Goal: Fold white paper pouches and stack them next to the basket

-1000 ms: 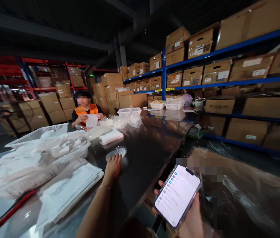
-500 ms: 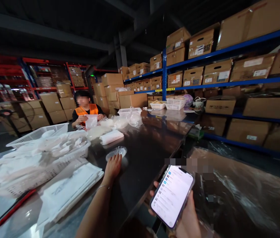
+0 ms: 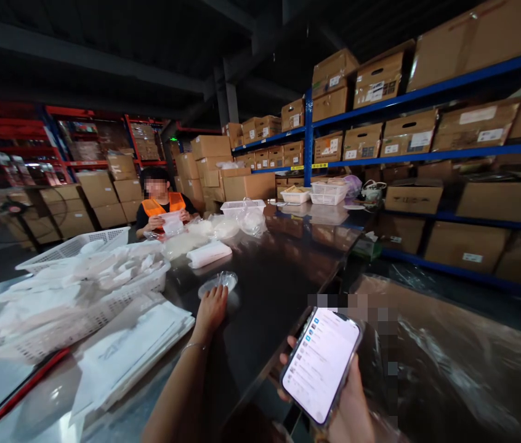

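The phone (image 3: pixel 321 366) lies in the right hand (image 3: pixel 350 394), whose fingers and thumb are wrapped around its edges. The left hand (image 3: pixel 213 306) rests palm down, fingers extended and barely bent, on the near side of a clear plastic packet (image 3: pixel 227 279), partly covering it. Just beyond that hand is a rolled white bundle (image 3: pixel 209 254); to its left, a stack of white bags (image 3: pixel 131 351) and a heaped basket (image 3: pixel 34 352). The edge of the dark table (image 3: pixel 283 271) runs between the two hands. The phone's screen faces the wearer; its long axis slants away and rightward, top end farthest from the wearer.
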The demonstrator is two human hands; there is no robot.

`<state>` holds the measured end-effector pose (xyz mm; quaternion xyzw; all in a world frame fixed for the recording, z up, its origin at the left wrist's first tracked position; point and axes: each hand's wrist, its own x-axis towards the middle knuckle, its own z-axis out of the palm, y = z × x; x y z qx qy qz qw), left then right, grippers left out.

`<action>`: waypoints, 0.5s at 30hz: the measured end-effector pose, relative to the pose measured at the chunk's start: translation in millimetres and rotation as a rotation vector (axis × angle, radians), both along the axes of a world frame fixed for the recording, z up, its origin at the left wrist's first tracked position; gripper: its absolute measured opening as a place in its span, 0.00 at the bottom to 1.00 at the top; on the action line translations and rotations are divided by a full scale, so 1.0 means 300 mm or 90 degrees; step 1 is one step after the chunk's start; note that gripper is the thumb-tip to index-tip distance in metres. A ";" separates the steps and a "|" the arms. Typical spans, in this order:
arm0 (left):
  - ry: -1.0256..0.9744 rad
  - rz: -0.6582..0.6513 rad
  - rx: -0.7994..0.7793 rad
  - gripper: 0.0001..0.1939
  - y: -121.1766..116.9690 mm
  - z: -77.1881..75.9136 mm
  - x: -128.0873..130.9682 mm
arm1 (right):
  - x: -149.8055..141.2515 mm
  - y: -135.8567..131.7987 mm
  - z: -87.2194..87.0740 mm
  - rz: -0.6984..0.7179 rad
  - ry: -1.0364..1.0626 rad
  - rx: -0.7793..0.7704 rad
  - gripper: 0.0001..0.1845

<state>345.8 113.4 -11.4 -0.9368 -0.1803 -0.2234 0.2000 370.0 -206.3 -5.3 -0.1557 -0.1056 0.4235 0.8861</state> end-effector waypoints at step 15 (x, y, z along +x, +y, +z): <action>-0.011 0.009 -0.030 0.20 0.000 -0.002 0.008 | 0.036 -0.001 -0.029 0.001 0.066 -0.069 0.42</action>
